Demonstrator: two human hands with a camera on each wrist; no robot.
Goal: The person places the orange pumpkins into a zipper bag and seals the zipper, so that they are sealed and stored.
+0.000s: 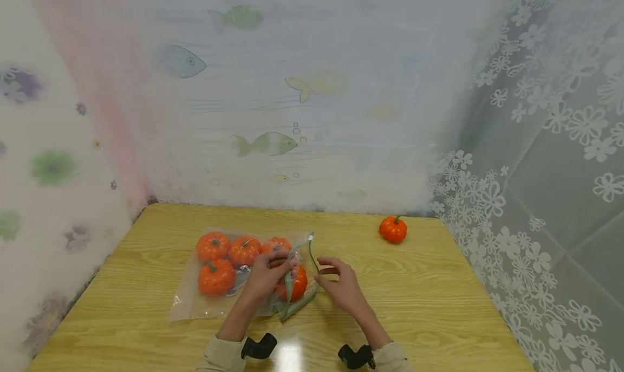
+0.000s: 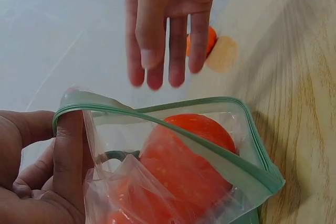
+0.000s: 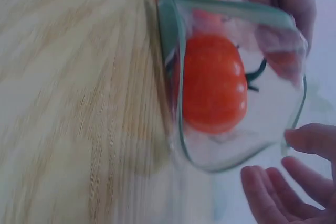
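Observation:
A clear zip bag (image 1: 187,301) with a green zip edge lies on the table, holding several small orange pumpkins (image 1: 216,278) with green stems. Its mouth faces right and gapes, and one pumpkin (image 2: 186,156) sits just inside it. My left hand (image 1: 265,274) grips the bag's mouth at the zip edge, its fingers (image 2: 68,156) curled at the rim. By the opposite side of the mouth is my right hand (image 1: 341,286), holding nothing. In the left wrist view its fingers (image 2: 177,51) hang loosely extended above the rim.
Another orange pumpkin (image 1: 392,229) stands alone near the back right of the wooden table (image 1: 429,307). A curtain with fish drawings (image 1: 273,144) hangs behind the back edge, and a flower-patterned sheet (image 1: 541,253) hangs on the right.

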